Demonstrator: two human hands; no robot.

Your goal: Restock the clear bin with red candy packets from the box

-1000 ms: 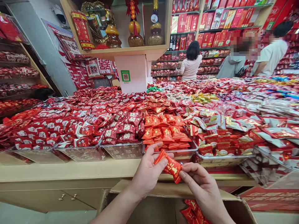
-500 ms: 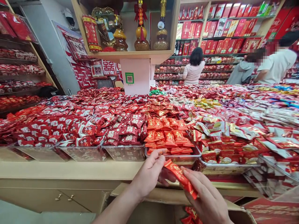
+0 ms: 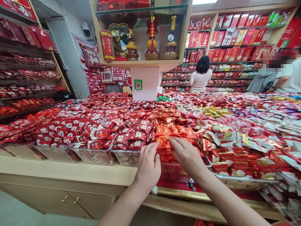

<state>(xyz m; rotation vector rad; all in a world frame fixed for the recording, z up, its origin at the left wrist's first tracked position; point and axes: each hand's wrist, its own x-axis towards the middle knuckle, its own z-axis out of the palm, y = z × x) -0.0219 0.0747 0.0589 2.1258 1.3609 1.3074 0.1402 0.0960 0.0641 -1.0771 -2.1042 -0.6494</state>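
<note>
My left hand point(image 3: 148, 166) is at the front left of a clear plastic bin point(image 3: 172, 172) heaped with shiny orange-red candy packets point(image 3: 164, 129). Its fingers are bent and the thumb stands apart; no packet shows in it. My right hand point(image 3: 188, 157) reaches over the same bin from the right, fingers stretched out and tips at the packets. What lies under its palm is hidden. Between the two hands more packets of this kind are visible. To the left, a bin of dark red packets point(image 3: 136, 135) touches the area behind my left hand.
Further bins line the counter point(image 3: 70, 175), among them red-and-white packets point(image 3: 235, 169) on the right. Below the front edge is an open cardboard box point(image 3: 183, 205) with red packets point(image 3: 199, 223). A display cabinet point(image 3: 143, 64) hangs above. A person point(image 3: 201, 75) stands at the back shelves.
Both hands have moved up and forward from above the cardboard box to the orange-red packets. The red packet seen in my right hand is no longer visible there. The view has shifted left.
</note>
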